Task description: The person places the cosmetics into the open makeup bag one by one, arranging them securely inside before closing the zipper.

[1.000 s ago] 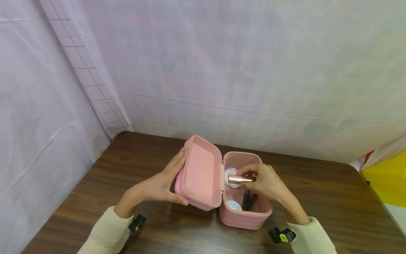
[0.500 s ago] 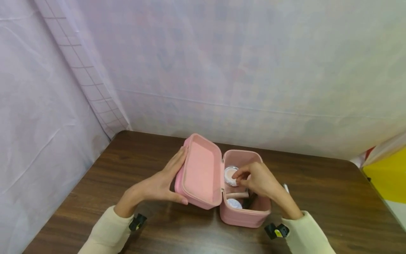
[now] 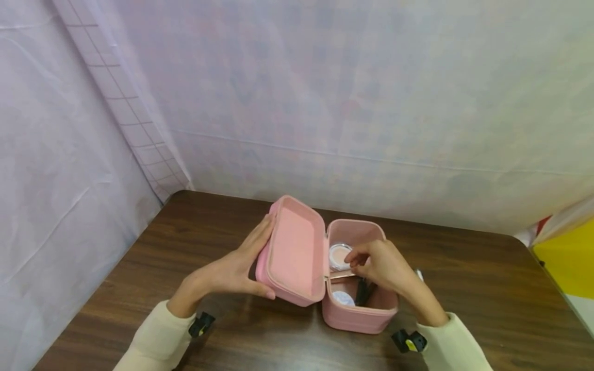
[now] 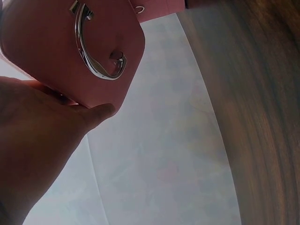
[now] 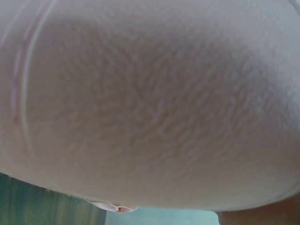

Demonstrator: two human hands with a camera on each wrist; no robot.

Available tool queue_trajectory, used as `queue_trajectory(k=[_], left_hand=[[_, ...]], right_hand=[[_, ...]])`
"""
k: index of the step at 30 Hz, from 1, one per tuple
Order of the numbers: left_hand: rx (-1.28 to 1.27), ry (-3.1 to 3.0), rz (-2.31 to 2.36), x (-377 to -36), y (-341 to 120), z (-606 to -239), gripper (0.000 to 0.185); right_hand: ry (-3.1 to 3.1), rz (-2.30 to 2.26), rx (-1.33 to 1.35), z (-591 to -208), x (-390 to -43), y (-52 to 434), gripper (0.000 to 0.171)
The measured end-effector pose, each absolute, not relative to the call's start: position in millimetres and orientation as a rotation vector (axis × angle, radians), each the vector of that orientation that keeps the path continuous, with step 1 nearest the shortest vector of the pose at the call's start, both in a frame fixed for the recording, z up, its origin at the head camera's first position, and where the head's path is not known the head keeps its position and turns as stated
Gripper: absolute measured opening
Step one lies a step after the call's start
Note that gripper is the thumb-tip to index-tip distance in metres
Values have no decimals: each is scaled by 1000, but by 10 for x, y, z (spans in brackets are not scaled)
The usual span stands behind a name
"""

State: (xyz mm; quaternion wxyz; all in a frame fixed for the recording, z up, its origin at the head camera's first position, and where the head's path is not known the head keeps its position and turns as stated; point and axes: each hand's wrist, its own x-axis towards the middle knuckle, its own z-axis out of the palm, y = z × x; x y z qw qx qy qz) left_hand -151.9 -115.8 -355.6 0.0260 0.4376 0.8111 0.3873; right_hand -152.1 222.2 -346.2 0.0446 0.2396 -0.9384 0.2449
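A slim rose-gold tube (image 3: 342, 276) lies inside the open pink case (image 3: 359, 317), just below the fingertips of the right hand (image 3: 378, 265). Its long axis runs nearly level, left to right across the case, with its left end against the wall by the hinge and its right end hidden under the hand. The right hand hangs over the compartment with fingers curled downward; whether they pinch the tube or only hover above it cannot be told from the head view, and the right wrist view shows only a blurred pale surface.

Behind the tube sits a round compact (image 3: 339, 256) with a peach top, and in front of it a smaller white-lidded jar (image 3: 344, 298); dark stick-shaped items (image 3: 362, 291) stand beside the jar.

The left hand (image 3: 232, 272) holds the raised lid (image 3: 291, 251) from the outside, fingers straight along its back, thumb beneath its near corner. A curved metal handle (image 4: 93, 47) sits on the lid's outer face. The case rests on a dark wooden table (image 3: 464, 288).
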Motion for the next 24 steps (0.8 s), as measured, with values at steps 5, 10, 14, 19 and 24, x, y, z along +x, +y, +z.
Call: queue_trajectory(k=[5, 10, 14, 19, 24], left_hand=[[1348, 2505, 1200, -1524, -1168, -3555, 125], [1351, 2498, 1199, -1525, -1158, -3548, 125], [1363, 2501, 1194, -1528, -1135, -3547, 125], [1364, 2494, 1190, -1534, -1114, -3547, 125], [1364, 2484, 1191, -1529, -1116, -3536, 125]], right_hand=[[-2819, 398, 797, -3480, -1545, 2198, 19], [-2814, 183, 763, -3507, -1525, 2167, 16], [-2842, 154, 765, -3515, -1518, 2178, 18], [-2856, 295, 755, -3493, -1499, 2206, 17], [-2823, 515, 649, -3355, -1393, 2251, 16]])
